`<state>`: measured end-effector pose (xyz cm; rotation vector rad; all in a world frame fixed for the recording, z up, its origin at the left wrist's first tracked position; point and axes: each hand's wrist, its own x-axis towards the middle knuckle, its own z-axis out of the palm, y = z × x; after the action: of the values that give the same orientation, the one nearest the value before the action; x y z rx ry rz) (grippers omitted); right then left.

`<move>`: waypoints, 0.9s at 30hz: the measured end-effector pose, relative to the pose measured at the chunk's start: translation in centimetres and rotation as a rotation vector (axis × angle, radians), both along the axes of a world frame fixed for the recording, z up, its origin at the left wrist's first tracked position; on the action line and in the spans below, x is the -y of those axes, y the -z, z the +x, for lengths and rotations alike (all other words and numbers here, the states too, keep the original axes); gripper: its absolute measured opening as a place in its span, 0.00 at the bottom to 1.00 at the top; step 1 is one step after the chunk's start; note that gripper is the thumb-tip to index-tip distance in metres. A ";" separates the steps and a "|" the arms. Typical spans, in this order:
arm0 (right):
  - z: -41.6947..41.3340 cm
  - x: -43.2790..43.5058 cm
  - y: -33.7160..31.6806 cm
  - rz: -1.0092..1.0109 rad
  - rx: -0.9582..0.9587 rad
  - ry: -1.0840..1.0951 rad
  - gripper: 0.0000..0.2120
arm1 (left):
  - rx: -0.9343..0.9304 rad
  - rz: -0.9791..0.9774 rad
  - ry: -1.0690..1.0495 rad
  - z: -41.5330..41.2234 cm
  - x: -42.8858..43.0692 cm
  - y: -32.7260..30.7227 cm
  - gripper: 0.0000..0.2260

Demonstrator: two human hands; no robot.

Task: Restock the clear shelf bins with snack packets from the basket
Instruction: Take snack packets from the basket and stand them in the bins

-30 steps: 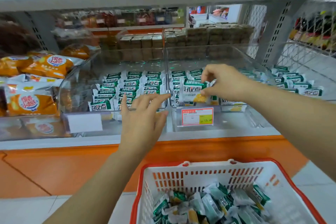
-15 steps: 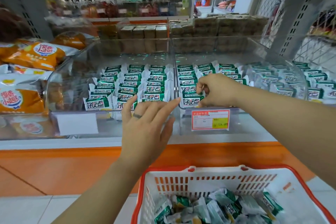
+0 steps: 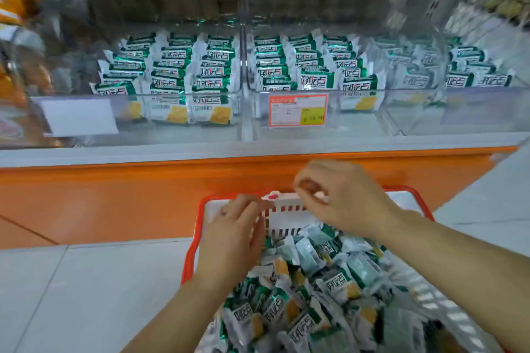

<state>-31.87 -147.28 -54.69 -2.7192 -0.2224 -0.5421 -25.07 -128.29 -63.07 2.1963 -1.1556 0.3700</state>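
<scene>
A red-rimmed white basket on the floor holds several green-and-white snack packets in a loose heap. My left hand hovers over the basket's far left corner with its fingers fairly straight and nothing in it. My right hand hangs above the basket's far rim, fingers loosely curled, no packet visible in it. On the shelf above, the left clear bin and the middle clear bin hold upright rows of the same packets.
A red and yellow price tag is fixed to the middle bin's front, a blank white label to the left bin. A third clear bin stands at the right. Orange packs lie far left. The orange shelf base is behind the basket.
My right hand has left the packet in the middle bin's front row. Both hands have dropped from the shelf to the basket, and my view has tilted down.
</scene>
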 end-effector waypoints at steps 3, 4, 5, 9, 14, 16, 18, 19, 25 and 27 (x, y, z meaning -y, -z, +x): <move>-1.7 0.9 4.8 -0.020 -0.419 0.083 0.05 | -0.261 0.297 0.022 -1.2 0.7 3.3 0.14; -2.4 1.3 6.5 0.009 -0.534 0.131 0.06 | -0.319 0.390 0.024 -1.4 0.8 4.2 0.15; -3.1 1.7 8.1 0.047 -0.635 0.183 0.07 | -0.354 0.475 0.024 -1.5 0.8 5.1 0.16; -5.5 3.0 12.8 0.125 -0.944 0.300 0.16 | -0.464 0.754 0.039 -2.2 0.3 7.2 0.20; -6.8 3.5 15.8 -0.043 -1.192 0.233 0.27 | -0.471 0.981 0.081 -2.9 -0.1 8.5 0.20; -6.8 3.4 16.5 -0.157 -1.153 0.235 0.25 | -0.480 0.984 0.079 -2.9 0.0 8.6 0.21; -6.4 3.5 16.1 -0.220 -1.124 0.235 0.22 | -0.493 0.979 0.077 -2.9 0.0 8.6 0.22; -6.2 3.6 15.6 -0.227 -1.120 0.231 0.20 | -0.497 0.979 0.077 -2.9 -0.1 8.5 0.22; -4.8 4.7 9.2 -0.125 -0.993 0.216 0.19 | -0.498 0.714 0.092 -2.4 0.6 5.5 0.19; -3.7 4.5 6.1 -0.051 -0.936 0.182 0.18 | -0.584 0.516 0.138 -2.3 1.4 2.9 0.19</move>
<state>-35.56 -151.76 -60.83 -2.7280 0.2589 0.7147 -27.36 -129.71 -65.99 2.3785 -1.1289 -0.6617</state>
